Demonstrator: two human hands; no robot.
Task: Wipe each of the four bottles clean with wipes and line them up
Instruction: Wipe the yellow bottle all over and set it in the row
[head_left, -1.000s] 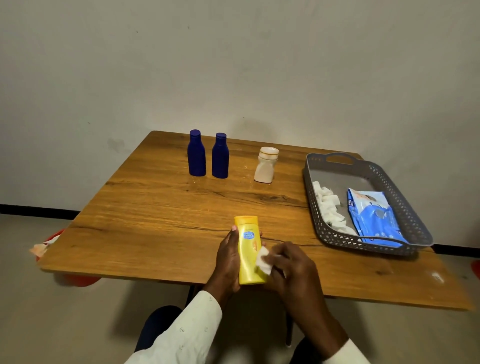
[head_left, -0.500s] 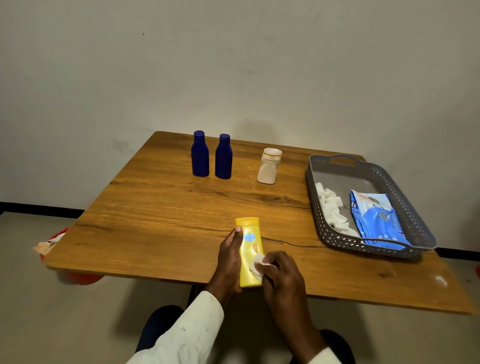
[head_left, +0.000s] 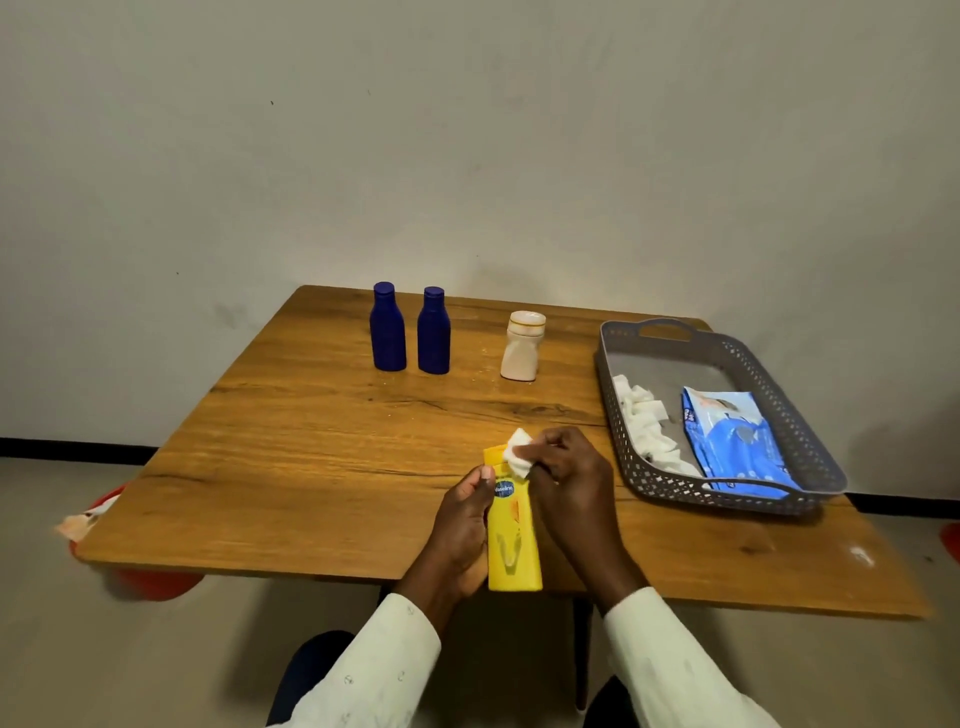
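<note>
My left hand grips a yellow lotion bottle by its left side, held over the table's near edge. My right hand pinches a white wipe against the bottle's top end. Two dark blue bottles stand side by side at the back of the wooden table. A small cream bottle stands to their right, a little apart.
A grey perforated tray sits at the right of the table, holding crumpled white wipes and a blue wipe pack. Something red lies on the floor under the table's left corner. A wall rises behind the table.
My right hand slid the wipe from the lower right side of the yellow bottle up to its top end. My left hand kept its grip on the bottle.
</note>
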